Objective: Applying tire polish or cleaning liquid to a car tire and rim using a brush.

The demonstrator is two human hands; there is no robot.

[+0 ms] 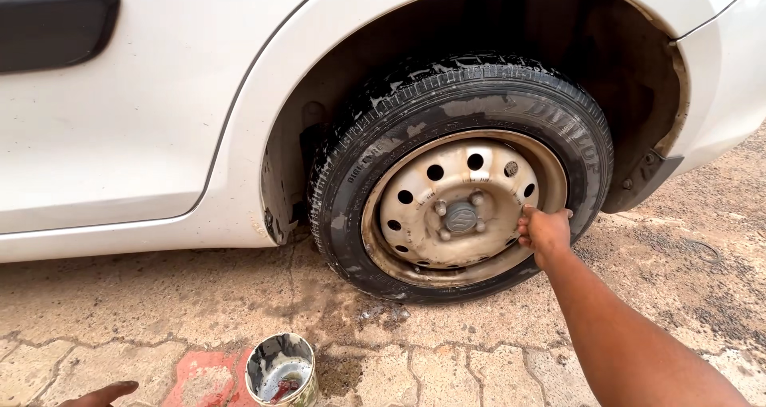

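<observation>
Head view: right hand point(545, 231) presses curled fingers on the steel wheel point(461, 207); left hand point(102, 394) lies flat, open, near the tin point(281, 369), which an elbow may tip.

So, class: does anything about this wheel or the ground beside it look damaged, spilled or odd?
The steel rim is stained and rusty, with no cover, where the right hand touches it. The tyre is patchily wet, and a dark wet patch marks the paving below.

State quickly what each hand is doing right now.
Left hand: open, resting on the paving, holding nothing.
Right hand: pressed against the wheel rim; grip cannot be told.
</observation>
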